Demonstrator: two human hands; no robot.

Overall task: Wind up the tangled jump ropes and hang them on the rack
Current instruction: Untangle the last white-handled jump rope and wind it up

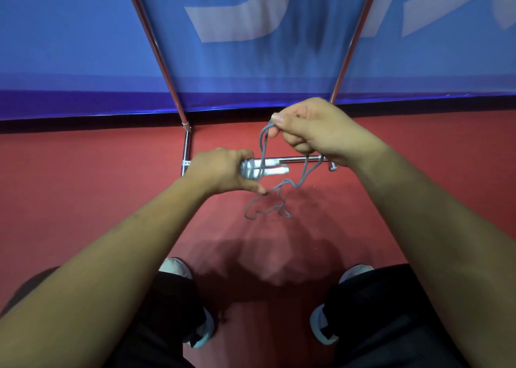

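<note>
While left hand clasps wrapped handles, right hand fingers pinching slack grey rope; rack behind

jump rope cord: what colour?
Plain grey-blue cord, clearest in the head view, hanging from the right hand.

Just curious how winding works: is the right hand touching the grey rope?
Touching. The head view shows the right hand pinching a loop of the grey rope.

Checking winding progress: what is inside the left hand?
The left hand grips white handles with grey rope coiled round them. Their far ends are covered by the fingers.
</note>
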